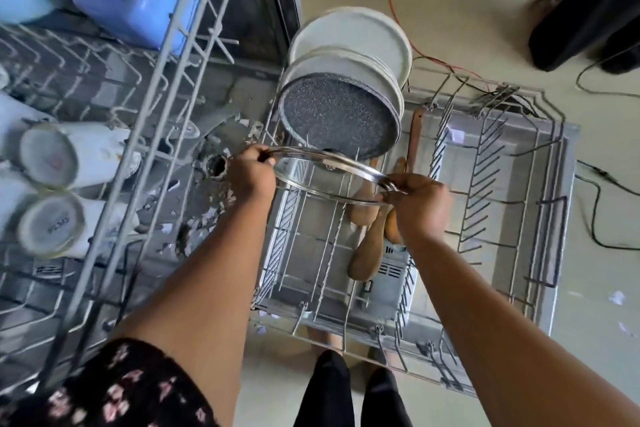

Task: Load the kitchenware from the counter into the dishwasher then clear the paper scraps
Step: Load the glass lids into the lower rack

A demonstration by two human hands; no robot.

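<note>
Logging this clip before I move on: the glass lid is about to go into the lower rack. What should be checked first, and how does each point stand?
1. Both hands on the glass lid: ok, left hand and right hand grip opposite rim edges.
2. Free slot in front of the speckled pan: ok, the lower rack tines there look empty.
3. Wooden spoons out of the way: cannot tell, they lie just under the lid.
4. Plates standing steady: ok.
5. Upper rack clear of the arms: ok.
</note>
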